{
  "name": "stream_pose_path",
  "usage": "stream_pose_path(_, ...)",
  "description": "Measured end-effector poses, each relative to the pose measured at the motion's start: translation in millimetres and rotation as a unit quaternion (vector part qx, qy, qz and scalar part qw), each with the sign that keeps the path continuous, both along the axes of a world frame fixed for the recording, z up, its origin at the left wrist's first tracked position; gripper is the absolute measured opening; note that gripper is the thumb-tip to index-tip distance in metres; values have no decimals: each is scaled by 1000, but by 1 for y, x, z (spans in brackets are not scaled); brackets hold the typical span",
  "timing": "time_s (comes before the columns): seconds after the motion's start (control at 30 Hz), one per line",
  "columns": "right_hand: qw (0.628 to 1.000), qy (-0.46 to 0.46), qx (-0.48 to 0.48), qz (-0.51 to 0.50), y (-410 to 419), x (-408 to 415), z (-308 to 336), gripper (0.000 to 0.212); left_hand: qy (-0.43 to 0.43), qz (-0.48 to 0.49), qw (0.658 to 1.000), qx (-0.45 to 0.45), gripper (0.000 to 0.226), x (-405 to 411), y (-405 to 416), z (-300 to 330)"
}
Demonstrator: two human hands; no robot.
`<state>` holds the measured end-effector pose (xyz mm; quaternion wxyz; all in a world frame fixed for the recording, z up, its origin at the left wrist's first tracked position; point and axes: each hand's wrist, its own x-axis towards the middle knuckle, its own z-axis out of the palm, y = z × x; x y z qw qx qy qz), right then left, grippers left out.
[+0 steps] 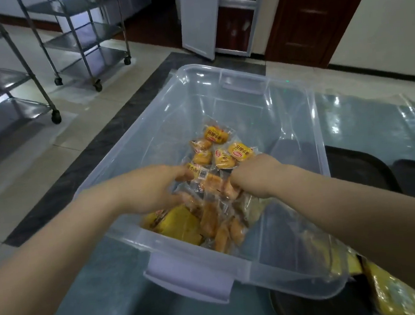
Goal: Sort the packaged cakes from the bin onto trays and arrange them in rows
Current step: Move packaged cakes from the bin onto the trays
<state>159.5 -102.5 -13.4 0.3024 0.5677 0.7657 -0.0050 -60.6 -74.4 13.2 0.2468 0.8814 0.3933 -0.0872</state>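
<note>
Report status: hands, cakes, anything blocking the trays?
Both hands in the bin: left hand and right hand each gripping packaged cakes. Dark trays right of bin, bare where visible. Nothing blocking.

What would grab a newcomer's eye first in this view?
The clear plastic bin in the centre, with a heap of yellow-wrapped packaged cakes on its floor. Both hands are down in that heap: the left hand and the right hand each grip packets. Dark trays lie right of the bin.
</note>
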Motion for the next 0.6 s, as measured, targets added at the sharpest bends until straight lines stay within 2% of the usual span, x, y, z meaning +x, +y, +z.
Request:
stream_pose_path(0.07,999,17,33,-30,3,5,1,28,43,-17,999,12,54,9,16,11)
stream_pose_path(0.2,994,54,72,-69,4,8,-2,24,38,-32,997,62,49,47,47,11)
stream_pose_path(0.27,992,54,87,-69,3,9,-3,27,100,-72,990,69,45,63,50,-8)
stream_pose_path(0.33,989,69,94,-87,4,11,-1,33,178,-110,977,29,51,72,46,-34)
stream_pose_path(0.43,983,97,103,-117,7,13,4,35,298,-170,939,8,62,71,39,-64)
stream_pose_path(0.5,979,113,103,-131,7,12,7,36,326,-186,927,20,54,70,40,-72)
stream_pose_path(0.6,972,138,99,-162,7,15,6,30,298,-172,938,29,34,72,50,-66)
